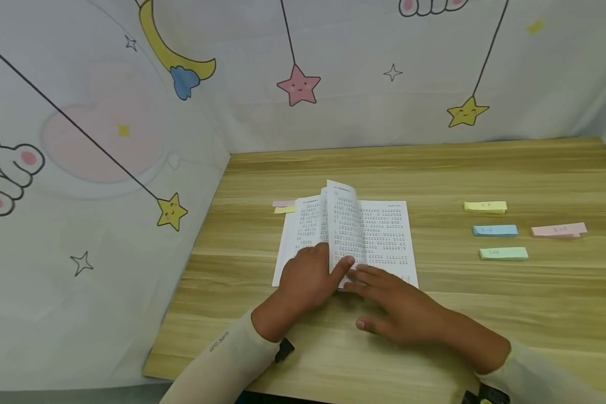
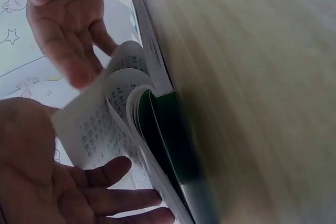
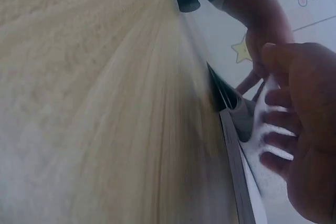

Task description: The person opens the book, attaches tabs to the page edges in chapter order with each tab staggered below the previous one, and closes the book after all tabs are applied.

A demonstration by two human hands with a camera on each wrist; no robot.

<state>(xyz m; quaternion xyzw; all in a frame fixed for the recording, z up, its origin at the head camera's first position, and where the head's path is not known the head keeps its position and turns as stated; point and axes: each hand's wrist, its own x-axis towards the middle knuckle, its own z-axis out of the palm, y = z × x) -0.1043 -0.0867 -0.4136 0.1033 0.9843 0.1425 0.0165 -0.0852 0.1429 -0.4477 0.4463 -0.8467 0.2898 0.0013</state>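
Observation:
A book [image 1: 386,230] of small printed text lies spread on the table, with one leaf [image 1: 345,224] standing up near the middle. My left hand [image 1: 308,278] lies over the left-hand pages, its thumb reaching across the raised leaf. In the left wrist view the fingers [image 2: 123,200] of that hand stretch along the curving pages. At the book's lower edge, my right hand [image 1: 396,306] has its fingers extended beside the foot of the raised leaf; whether they touch it I cannot tell. The right wrist view shows its fingers [image 3: 281,121] spread slightly beside the pages.
Pink and yellow tabs [image 1: 285,210] stick out from the book's left edge. On the right lie folded paper strips: yellow [image 1: 485,207], blue [image 1: 495,230], green [image 1: 503,253] and pink [image 1: 558,230]. A cartoon-printed curtain [image 1: 353,123] borders the wooden table [image 1: 449,174] behind and left.

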